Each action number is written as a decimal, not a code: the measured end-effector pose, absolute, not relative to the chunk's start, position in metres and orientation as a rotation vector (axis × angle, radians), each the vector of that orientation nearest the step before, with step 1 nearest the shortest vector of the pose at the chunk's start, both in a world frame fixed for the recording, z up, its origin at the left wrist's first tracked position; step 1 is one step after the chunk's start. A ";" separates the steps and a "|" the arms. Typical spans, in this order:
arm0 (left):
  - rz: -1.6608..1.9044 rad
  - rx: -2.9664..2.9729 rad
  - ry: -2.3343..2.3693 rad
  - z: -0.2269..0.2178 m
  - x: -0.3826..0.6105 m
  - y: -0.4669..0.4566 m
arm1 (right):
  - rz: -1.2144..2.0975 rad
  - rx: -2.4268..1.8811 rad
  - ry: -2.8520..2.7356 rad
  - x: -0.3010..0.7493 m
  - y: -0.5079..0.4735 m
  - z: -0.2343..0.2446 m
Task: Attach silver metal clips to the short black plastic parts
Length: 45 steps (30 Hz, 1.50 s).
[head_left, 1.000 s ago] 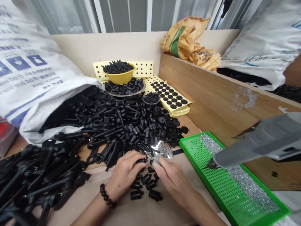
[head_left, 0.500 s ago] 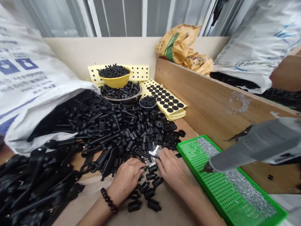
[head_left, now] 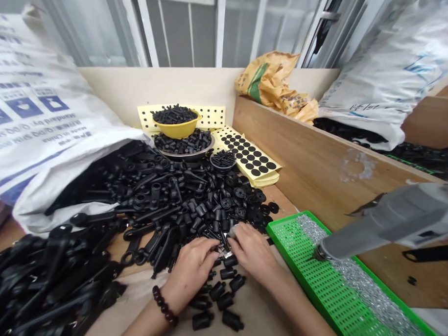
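My left hand (head_left: pixel 194 262), with a dark bead bracelet (head_left: pixel 164 306) on its wrist, has thumb and forefinger pinched together over the small parts; what lies between them is too small to tell. Close beside it, my right hand (head_left: pixel 251 248) is closed on a crumpled bit of clear, shiny plastic (head_left: pixel 233 230), partly hidden under its fingers. Small shiny bits show between both hands. Several short black cylinders (head_left: pixel 200 320) with narrow stems lie loose below the fingers. Just beyond, black caps and sleeves (head_left: pixel 196 223) are heaped up.
A green basket (head_left: pixel 289 222) holding silver screws (head_left: pixel 375 285) lies at right, a grey power screwdriver (head_left: pixel 380 221) above it. Behind are a yellow bowl (head_left: pixel 178 130) of black parts, dotted sticker sheets (head_left: pixel 261 179) and a wooden partition (head_left: pixel 300 150). A white sack (head_left: pixel 61 139) spills black handles at left.
The view has tilted slightly, so everything sits a little lower in the picture. My fingers have moved closer together, and less of the shiny plastic shows beside my right hand.
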<state>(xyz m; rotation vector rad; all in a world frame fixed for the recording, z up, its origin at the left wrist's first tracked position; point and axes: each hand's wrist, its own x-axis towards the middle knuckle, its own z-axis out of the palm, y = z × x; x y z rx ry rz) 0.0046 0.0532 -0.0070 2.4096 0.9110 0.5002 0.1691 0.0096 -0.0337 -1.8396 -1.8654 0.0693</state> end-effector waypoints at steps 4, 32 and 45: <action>0.559 2.255 0.988 -0.001 0.020 0.047 | 0.198 -1.708 -1.756 0.171 0.008 -0.036; 0.599 2.692 0.740 0.017 0.057 0.091 | 0.337 -1.618 -1.302 0.182 -0.041 -0.020; 0.727 0.893 0.742 0.015 0.020 0.029 | 0.255 -1.427 -1.361 0.161 -0.037 -0.014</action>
